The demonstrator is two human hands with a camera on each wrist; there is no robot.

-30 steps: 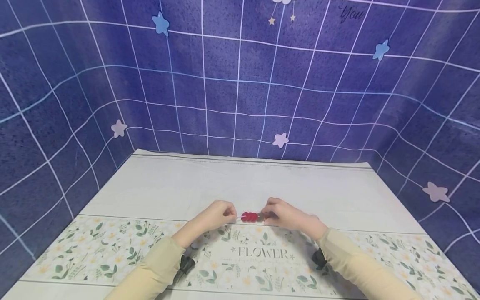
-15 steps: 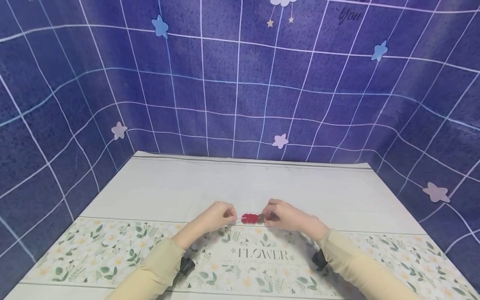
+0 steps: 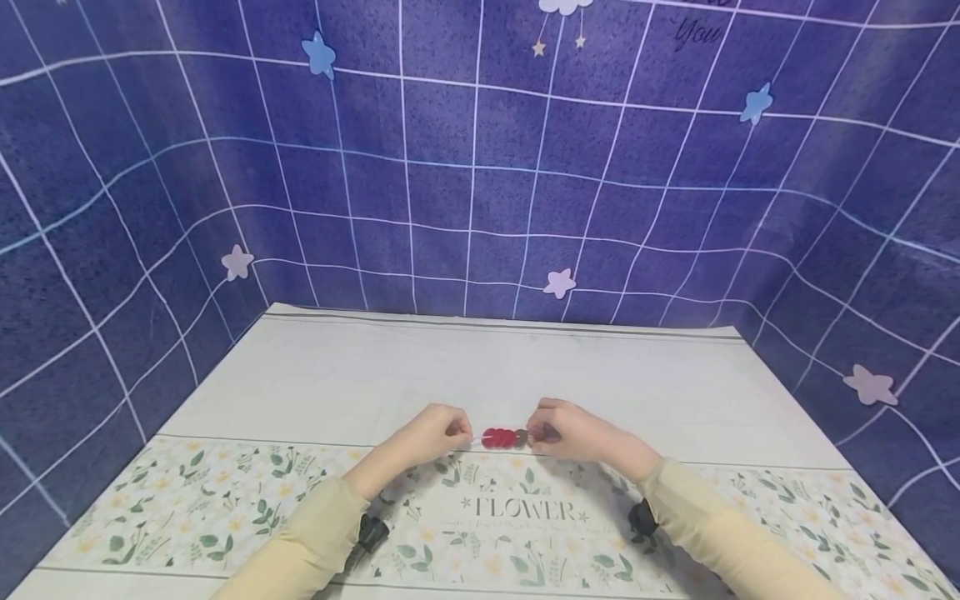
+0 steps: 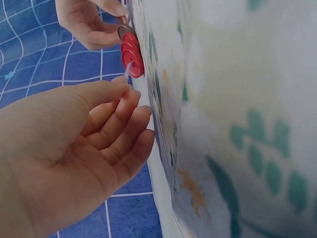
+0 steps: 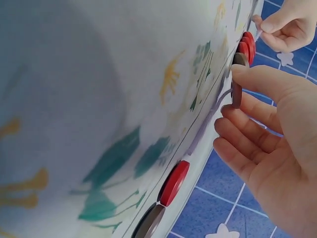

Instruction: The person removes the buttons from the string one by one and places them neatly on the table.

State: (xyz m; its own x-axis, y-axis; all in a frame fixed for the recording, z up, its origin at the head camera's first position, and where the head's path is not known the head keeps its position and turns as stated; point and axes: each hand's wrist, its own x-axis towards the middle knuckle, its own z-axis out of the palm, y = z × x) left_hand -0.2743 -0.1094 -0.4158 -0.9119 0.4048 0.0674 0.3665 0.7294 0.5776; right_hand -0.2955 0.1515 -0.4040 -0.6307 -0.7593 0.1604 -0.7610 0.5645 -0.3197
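Red buttons (image 3: 500, 437) above "FLOWER" lettering (image 3: 521, 507) on floral tablecloth (image 3: 225, 492).

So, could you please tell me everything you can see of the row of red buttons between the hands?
The row of red buttons is a short line of glossy, plastic-looking round discs overlapping one another, with a brownish button at its right end. They are strung on a thin pale cord and lie on the floral tablecloth. The left hand pinches the cord; the right hand holds the brownish end.

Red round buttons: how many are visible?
4. Three red round buttons sit in a row between left hand and right hand; a fourth lies on the floral tablecloth near that hand. More may be hidden.
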